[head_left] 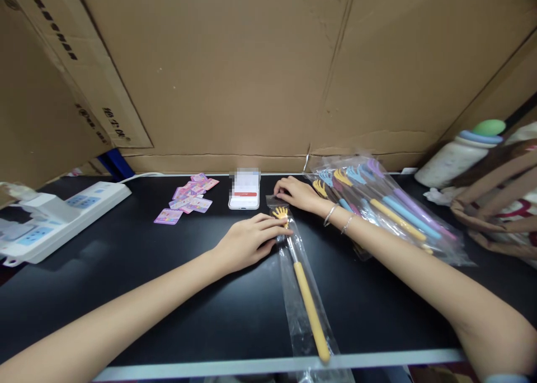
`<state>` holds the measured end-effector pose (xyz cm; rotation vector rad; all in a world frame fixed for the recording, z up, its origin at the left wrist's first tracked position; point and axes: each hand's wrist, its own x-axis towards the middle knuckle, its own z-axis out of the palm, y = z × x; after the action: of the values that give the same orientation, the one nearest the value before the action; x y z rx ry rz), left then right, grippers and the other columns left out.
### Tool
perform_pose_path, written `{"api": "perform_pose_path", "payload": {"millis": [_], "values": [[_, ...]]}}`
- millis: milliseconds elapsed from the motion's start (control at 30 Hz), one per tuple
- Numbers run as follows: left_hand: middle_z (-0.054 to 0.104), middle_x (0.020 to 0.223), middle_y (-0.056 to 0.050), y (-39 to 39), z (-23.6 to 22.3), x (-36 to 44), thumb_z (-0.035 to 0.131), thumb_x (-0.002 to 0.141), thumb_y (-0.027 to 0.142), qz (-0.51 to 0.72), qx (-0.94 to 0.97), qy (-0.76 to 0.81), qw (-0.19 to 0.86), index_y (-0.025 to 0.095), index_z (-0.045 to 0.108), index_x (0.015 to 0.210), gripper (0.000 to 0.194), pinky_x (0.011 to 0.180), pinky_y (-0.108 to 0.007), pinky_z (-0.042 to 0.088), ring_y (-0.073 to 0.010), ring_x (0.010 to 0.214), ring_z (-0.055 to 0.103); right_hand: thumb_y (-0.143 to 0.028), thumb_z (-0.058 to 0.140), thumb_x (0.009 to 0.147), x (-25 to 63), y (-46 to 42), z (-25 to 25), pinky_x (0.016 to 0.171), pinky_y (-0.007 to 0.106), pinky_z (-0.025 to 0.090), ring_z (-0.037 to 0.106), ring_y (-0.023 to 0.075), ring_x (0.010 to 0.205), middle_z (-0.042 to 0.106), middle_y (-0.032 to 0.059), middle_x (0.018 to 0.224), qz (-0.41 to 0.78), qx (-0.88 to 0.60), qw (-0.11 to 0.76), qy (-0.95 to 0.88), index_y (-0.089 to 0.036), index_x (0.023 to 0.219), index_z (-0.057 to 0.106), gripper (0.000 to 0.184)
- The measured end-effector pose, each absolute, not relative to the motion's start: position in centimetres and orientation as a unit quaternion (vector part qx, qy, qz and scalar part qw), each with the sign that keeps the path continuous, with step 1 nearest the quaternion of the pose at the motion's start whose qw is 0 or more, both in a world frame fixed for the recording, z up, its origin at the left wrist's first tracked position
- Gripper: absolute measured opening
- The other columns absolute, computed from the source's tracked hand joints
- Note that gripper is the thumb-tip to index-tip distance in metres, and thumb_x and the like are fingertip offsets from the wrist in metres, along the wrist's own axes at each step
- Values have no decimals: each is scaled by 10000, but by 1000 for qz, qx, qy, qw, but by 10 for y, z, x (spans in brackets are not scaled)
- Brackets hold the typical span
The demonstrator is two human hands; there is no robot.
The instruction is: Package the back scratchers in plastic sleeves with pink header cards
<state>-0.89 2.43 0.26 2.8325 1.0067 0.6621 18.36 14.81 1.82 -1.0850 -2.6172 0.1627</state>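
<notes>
A back scratcher (309, 305) with a yellow handle and a yellow hand-shaped head lies in a clear plastic sleeve (287, 310) on the black table. My left hand (249, 240) rests over its upper end, fingers stretched across the head and the metal rod. Just beyond the head, my right hand (298, 194) is at the sleeve's top end with its fingers curled down. What those fingertips hold, if anything, is hidden. Under and beside my right forearm lies a clear bag (455, 249) of several back scratchers (398, 218) in yellow, blue and purple.
A phone (244, 192) and scattered colourful cards (191, 195) lie towards the back. On the left is a white power strip (75, 212) with plugs. A white bottle (455, 156) and a brown-strapped bag (474, 204) stand at right. Cardboard (235, 70) walls the back.
</notes>
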Motion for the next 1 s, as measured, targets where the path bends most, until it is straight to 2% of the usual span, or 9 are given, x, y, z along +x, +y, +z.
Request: {"api": "perform_pose_path", "payload": {"millis": [200, 400, 533, 667, 767, 900, 1000], "values": [[539, 1310, 14, 24, 4, -9, 438, 870, 139, 215, 923, 319, 35, 269, 532, 1222, 388, 926, -298, 480, -151, 1143, 499, -174, 431, 861, 181, 161, 17, 676, 228, 368, 534, 131, 758, 627, 38, 869, 55, -412, 162, -895, -160, 973, 573, 181], [531, 1319, 15, 25, 3, -10, 430, 874, 150, 214, 923, 318, 31, 265, 535, 1220, 379, 925, -301, 477, -156, 1140, 494, -117, 410, 842, 179, 163, 10, 746, 252, 365, 535, 164, 864, 624, 63, 954, -56, -377, 156, -911, -164, 953, 555, 188], [523, 1327, 27, 26, 3, -10, 424, 867, 140, 210, 924, 319, 33, 271, 529, 1228, 398, 933, -299, 472, -153, 1138, 492, -92, 407, 827, 174, 160, 10, 695, 261, 346, 540, 172, 838, 629, 55, 930, -91, -410, 145, -896, -175, 935, 543, 193], [508, 1343, 28, 26, 3, -11, 422, 826, 90, 201, 926, 318, 31, 280, 517, 1238, 464, 922, -305, 478, -159, 1145, 490, -90, 430, 796, 169, 156, 13, 642, 275, 319, 548, 181, 813, 638, 51, 896, -99, -454, 141, -874, -182, 892, 529, 166], [507, 1343, 28, 26, 3, -11, 426, 808, 75, 200, 927, 317, 27, 278, 514, 1240, 485, 925, -305, 476, -159, 1151, 484, -96, 451, 771, 167, 153, 13, 630, 280, 313, 546, 180, 797, 630, 50, 904, -101, -464, 160, -866, -181, 931, 506, 189], [506, 1343, 41, 26, 2, -11, 432, 815, 85, 200, 926, 320, 28, 284, 514, 1237, 474, 925, -300, 475, -152, 1149, 483, -140, 498, 751, 169, 156, 11, 637, 277, 327, 523, 175, 783, 600, 42, 899, -101, -439, 185, -873, -178, 948, 482, 201], [513, 1336, 46, 26, 1, -11, 435, 827, 101, 204, 924, 322, 32, 294, 519, 1231, 456, 914, -294, 479, -144, 1133, 493, -134, 489, 769, 171, 159, 10, 654, 268, 338, 500, 170, 797, 583, 46, 901, -96, -397, 168, -897, -177, 905, 499, 143]]}}
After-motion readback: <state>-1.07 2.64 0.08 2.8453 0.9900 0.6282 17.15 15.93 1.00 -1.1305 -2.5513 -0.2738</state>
